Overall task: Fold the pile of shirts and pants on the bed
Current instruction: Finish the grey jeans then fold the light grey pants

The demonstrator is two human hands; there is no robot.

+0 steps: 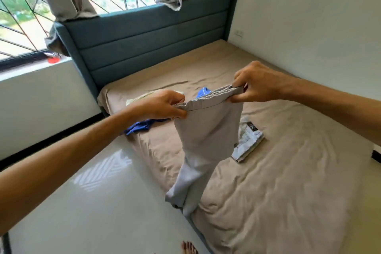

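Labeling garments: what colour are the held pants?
Plain light grey pants, no pattern; head view.

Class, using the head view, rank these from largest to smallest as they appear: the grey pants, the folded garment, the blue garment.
1. Grey pants
2. Folded garment and blue garment: unsure, both partly hidden.

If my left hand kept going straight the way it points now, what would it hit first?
The left hand points toward the right hand along the waistband of the grey pants both hands grip. It would probably bunch that waistband first, then meet the right hand; depth is unclear.
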